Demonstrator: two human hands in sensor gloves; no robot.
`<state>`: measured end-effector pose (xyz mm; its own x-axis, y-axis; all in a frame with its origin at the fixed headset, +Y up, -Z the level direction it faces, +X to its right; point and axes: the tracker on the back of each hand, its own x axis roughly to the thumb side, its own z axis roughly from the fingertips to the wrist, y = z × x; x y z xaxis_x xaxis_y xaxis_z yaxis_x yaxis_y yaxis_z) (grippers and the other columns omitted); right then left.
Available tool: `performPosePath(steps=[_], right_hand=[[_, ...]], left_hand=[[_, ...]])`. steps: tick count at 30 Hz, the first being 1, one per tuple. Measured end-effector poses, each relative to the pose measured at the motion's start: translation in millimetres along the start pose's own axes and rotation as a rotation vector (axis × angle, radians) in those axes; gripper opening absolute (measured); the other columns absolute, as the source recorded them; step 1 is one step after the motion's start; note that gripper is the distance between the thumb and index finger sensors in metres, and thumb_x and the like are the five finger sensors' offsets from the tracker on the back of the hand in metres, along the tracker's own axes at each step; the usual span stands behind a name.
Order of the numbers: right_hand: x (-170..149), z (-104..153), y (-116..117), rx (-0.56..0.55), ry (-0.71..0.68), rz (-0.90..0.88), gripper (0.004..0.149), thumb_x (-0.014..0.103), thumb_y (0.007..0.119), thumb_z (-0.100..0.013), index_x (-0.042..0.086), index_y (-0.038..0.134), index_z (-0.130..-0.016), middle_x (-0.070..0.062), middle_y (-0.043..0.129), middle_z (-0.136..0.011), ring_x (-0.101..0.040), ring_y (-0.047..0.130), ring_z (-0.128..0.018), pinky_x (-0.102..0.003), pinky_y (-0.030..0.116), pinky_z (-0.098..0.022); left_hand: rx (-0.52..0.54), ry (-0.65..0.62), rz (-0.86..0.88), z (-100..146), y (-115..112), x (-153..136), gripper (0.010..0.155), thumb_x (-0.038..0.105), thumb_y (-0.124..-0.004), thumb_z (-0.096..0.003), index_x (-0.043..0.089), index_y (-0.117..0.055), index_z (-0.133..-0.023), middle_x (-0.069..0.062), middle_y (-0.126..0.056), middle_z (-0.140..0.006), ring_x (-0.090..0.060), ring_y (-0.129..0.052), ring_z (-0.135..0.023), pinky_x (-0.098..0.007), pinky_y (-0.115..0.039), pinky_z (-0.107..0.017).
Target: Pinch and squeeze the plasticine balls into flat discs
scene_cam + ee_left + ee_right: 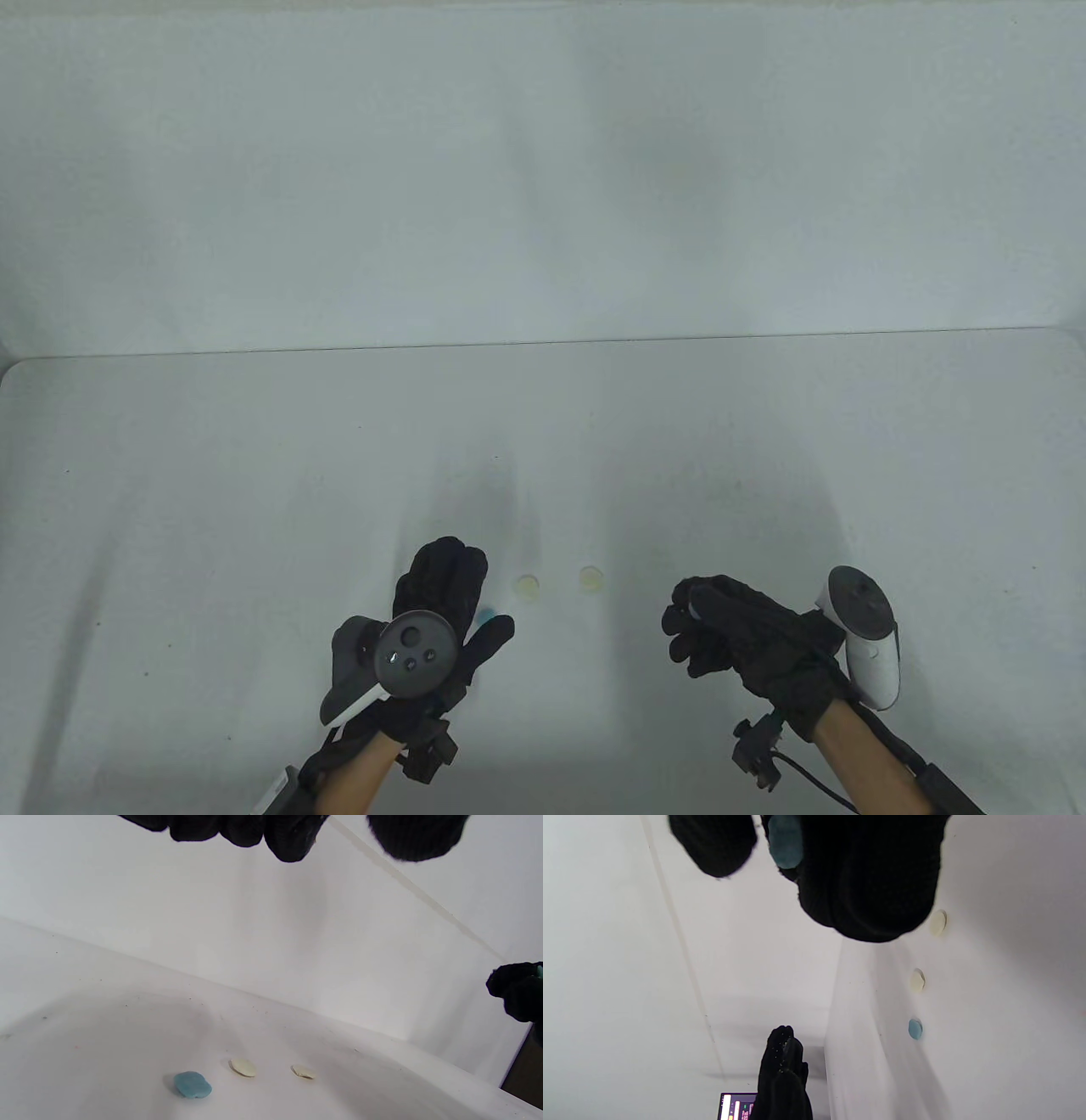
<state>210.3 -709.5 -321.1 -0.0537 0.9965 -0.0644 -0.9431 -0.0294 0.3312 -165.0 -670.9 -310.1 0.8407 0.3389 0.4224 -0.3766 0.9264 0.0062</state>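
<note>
Three flat plasticine discs lie in a row on the white table [254, 509]: a blue disc [193, 1084] and two pale yellow discs [243, 1067] [303, 1071]. In the table view the yellow discs [527, 585] [591, 578] lie between my hands, and the blue disc [486, 616] peeks out beside my left thumb. My left hand [445, 586] hovers over the table with relaxed fingers and holds nothing. My right hand [704, 624] is off to the right with its fingers curled. It grips a blue plasticine piece [785, 840] between thumb and fingers.
A white wall [543, 170] rises behind the table's far edge. A small lit screen [736, 1106] shows at the bottom of the right wrist view, beyond my left hand [782, 1069]. White table surface stretches to the left, right and far side of the discs.
</note>
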Motion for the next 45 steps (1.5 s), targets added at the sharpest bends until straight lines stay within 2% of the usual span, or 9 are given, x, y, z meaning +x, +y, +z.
performPosePath(steps=[5, 15, 19, 22, 24, 31, 37, 41, 45], right_hand=[[3.9, 1.6, -2.5, -0.051, -0.019, 0.053, 0.041, 0.036, 0.076, -0.057, 0.009, 0.076, -0.089, -0.008, 0.099, -0.067, -0.019, 0.106, -0.048, -0.020, 0.097, -0.031], [3.6, 1.5, 0.6, -0.049, -0.019, 0.064, 0.049, 0.032, 0.075, -0.058, 0.005, 0.068, -0.099, -0.004, 0.099, -0.065, -0.018, 0.106, -0.047, -0.021, 0.097, -0.031], [3.4, 1.7, 1.2, -0.037, -0.001, 0.047, 0.048, 0.029, 0.067, -0.061, 0.001, 0.066, -0.100, -0.008, 0.092, -0.075, -0.027, 0.099, -0.058, -0.029, 0.093, -0.040], [1.5, 2.2, 2.4, -0.003, 0.010, 0.015, 0.054, 0.036, 0.059, -0.063, -0.002, 0.064, -0.101, -0.017, 0.088, -0.081, -0.035, 0.094, -0.064, -0.036, 0.090, -0.045], [0.2, 1.2, 2.4, 0.016, 0.018, -0.008, 0.061, 0.045, 0.062, -0.062, -0.003, 0.064, -0.100, -0.020, 0.087, -0.083, -0.037, 0.093, -0.065, -0.037, 0.090, -0.046], [5.3, 1.5, 3.0, 0.005, 0.006, 0.058, 0.040, 0.035, 0.078, -0.055, 0.007, 0.081, -0.084, -0.008, 0.098, -0.066, -0.024, 0.104, -0.049, -0.026, 0.097, -0.033], [7.8, 2.6, 3.8, -0.030, -0.001, 0.094, 0.039, 0.036, 0.078, -0.055, 0.007, 0.083, -0.080, -0.006, 0.099, -0.058, -0.020, 0.105, -0.042, -0.024, 0.097, -0.026], [3.1, 1.9, 2.5, -0.034, 0.021, 0.070, 0.039, 0.037, 0.076, -0.057, 0.010, 0.080, -0.084, -0.005, 0.097, -0.065, -0.022, 0.102, -0.049, -0.025, 0.096, -0.033], [-5.2, 0.5, 0.7, 0.052, 0.030, -0.072, 0.071, 0.057, 0.058, -0.060, -0.001, 0.065, -0.101, -0.023, 0.083, -0.091, -0.041, 0.090, -0.073, -0.040, 0.088, -0.049]], left_hand=[[-0.004, 0.000, 0.000, -0.1, -0.6, -0.1, 0.080, 0.050, -0.063, -0.0538, 0.003, -0.043, -0.114, -0.030, -0.033, -0.116, -0.056, -0.038, -0.106, -0.064, -0.042, -0.073], [-0.008, -0.002, -0.003, 0.0, -0.9, 0.2, 0.080, 0.050, -0.063, -0.0539, 0.003, -0.043, -0.114, -0.030, -0.033, -0.116, -0.056, -0.038, -0.106, -0.064, -0.042, -0.073], [-0.006, -0.002, -0.002, 0.0, -0.5, 0.1, 0.080, 0.050, -0.063, -0.0539, 0.003, -0.043, -0.114, -0.030, -0.033, -0.116, -0.056, -0.037, -0.106, -0.064, -0.041, -0.073], [-0.003, -0.002, -0.004, 0.2, -0.1, 0.4, 0.080, 0.050, -0.063, -0.0539, 0.003, -0.043, -0.114, -0.030, -0.033, -0.116, -0.056, -0.037, -0.106, -0.064, -0.041, -0.073], [-0.003, -0.003, -0.002, 0.0, -0.2, 0.2, 0.080, 0.050, -0.063, -0.0539, 0.003, -0.043, -0.115, -0.030, -0.032, -0.116, -0.056, -0.037, -0.106, -0.064, -0.041, -0.073], [0.000, -0.003, -0.001, 0.1, 0.2, 0.0, 0.080, 0.050, -0.063, -0.0539, 0.003, -0.042, -0.115, -0.029, -0.032, -0.116, -0.056, -0.037, -0.106, -0.064, -0.041, -0.073], [0.000, -0.006, -0.002, 0.2, 0.1, 0.2, 0.080, 0.050, -0.063, -0.0539, 0.003, -0.043, -0.115, -0.030, -0.032, -0.116, -0.056, -0.037, -0.106, -0.064, -0.041, -0.073], [0.009, -0.007, -0.003, 0.6, 1.4, 0.7, 0.080, 0.050, -0.063, -0.0539, 0.003, -0.042, -0.115, -0.029, -0.032, -0.116, -0.056, -0.037, -0.106, -0.064, -0.041, -0.073], [0.009, -0.005, -0.005, 1.0, 1.6, 0.9, 0.079, 0.050, -0.063, -0.0539, 0.003, -0.043, -0.114, -0.029, -0.032, -0.116, -0.056, -0.037, -0.106, -0.064, -0.041, -0.073]])
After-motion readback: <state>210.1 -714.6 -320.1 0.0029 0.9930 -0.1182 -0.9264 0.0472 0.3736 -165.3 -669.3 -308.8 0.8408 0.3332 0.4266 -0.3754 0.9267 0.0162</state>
